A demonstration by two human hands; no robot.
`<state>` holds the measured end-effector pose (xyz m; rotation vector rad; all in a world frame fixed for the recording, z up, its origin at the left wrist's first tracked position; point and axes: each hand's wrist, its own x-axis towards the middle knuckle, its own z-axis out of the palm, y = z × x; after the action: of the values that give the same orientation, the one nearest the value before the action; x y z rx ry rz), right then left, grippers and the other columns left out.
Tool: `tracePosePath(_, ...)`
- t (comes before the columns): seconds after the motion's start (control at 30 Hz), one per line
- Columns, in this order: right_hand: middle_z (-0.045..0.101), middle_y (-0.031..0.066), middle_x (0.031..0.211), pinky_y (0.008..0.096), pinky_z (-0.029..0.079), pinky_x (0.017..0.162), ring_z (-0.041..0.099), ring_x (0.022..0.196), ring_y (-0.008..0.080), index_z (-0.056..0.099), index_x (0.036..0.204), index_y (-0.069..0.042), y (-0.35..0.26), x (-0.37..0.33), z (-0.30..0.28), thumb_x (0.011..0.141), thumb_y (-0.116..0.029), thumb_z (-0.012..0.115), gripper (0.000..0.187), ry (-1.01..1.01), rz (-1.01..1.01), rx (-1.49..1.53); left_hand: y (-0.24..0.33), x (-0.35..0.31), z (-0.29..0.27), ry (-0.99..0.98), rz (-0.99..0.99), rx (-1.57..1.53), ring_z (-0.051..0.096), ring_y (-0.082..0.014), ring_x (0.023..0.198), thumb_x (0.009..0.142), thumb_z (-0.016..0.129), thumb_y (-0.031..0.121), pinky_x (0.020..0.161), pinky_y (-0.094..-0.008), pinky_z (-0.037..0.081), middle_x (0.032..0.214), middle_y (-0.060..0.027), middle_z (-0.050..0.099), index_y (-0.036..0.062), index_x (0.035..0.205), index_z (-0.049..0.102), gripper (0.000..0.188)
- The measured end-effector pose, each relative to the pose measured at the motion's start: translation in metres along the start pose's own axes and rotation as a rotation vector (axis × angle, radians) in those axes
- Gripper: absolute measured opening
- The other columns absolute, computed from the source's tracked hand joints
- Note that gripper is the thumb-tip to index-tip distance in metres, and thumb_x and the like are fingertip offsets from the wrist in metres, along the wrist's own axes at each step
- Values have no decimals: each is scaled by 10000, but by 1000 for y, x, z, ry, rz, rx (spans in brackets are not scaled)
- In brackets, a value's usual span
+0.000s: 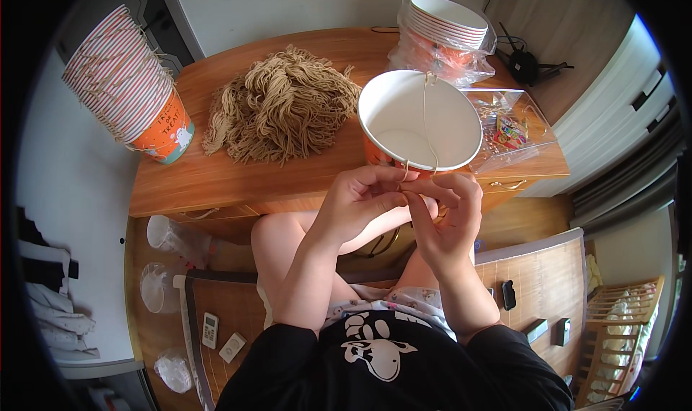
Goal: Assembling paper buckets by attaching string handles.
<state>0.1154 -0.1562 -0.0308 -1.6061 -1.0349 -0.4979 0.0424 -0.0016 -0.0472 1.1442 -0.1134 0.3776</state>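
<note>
- The left grip (355, 200) and the right grip (448, 208) are being held narrow, fingertips almost meeting, with the thin cord (424, 119) apparently being pinched between them; exactly how it is being crossed or looped is being hidden by the fingers.
- A slip is being risked: only a short length seems to be pinched, so the end could be lost through the near rim of the bucket (461, 122) if either pinch were loosened.
- A snag is also being invited, since a slack stretch is being draped across the mouth toward the near rim, where the wrong strand could be caught.
- The rim is being exposed to bending or tearing, as its thin wall could be strained by a hard tug toward the near side.
- No hand is being spared to steady the bucket, so it could be dragged or tipped toward the near edge of the bench (252, 180); its base is being hidden.
- The cord is being led from the far rim to the near rim, just beyond both grips; the bucket is being flanked by a heap of tan strands (285, 104) on the left and a clear tray (539, 117) on the right.
</note>
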Motion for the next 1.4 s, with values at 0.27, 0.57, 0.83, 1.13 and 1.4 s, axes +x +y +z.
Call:
tracePosePath(0.27, 739, -51, 1028, 348, 336, 903, 610, 949, 152, 628, 1117, -110, 1, 1, -4, 806, -37, 828, 377, 42, 41, 78, 3, 3, -7, 24, -30, 162, 685, -122, 974, 946, 698, -9, 900, -277, 565, 1161, -89, 727, -26, 1187, 694, 242)
tracePosePath(0.57, 739, -58, 1030, 350, 355, 890, 622, 946, 174, 641, 1093, -143, -2, 13, -13, 796, -48, 832, 366, -80, -91, -130, 4, 4, 2, -3, -30, -115, 642, -111, 1066, 999, 656, 60, 955, -298, 529, 1184, -74, 700, -13, 1204, 656, 217)
tracePosePath(0.83, 721, -66, 1002, 344, 399, 832, 595, 909, 196, 665, 1185, -163, -13, 24, -20, 783, -39, 838, 455, -101, -367, -328, 9, 4, 2, 46, -13, 37, 638, -94, 998, 1010, 656, 87, 897, -260, 520, 1092, -47, 686, 2, 1126, 637, 144)
tracePosePath(1.13, 711, -77, 958, 376, 346, 888, 575, 932, 172, 686, 1163, -176, -14, 62, -18, 822, -131, 779, 356, -164, -521, -341, 13, 1, 9, 238, 336, 602, 615, -80, 806, 961, 669, 26, 741, -250, 475, 954, -45, 688, 14, 1064, 654, 106)
tracePosePath(1.4, 711, -63, 931, 381, 364, 905, 583, 943, 194, 701, 1139, -165, -17, 80, -11, 820, -124, 771, 329, -282, -518, -321, 12, -1, 14, 271, 381, 539, 589, -82, 773, 931, 677, -16, 710, -248, 476, 923, -44, 674, 4, 1044, 652, 117)
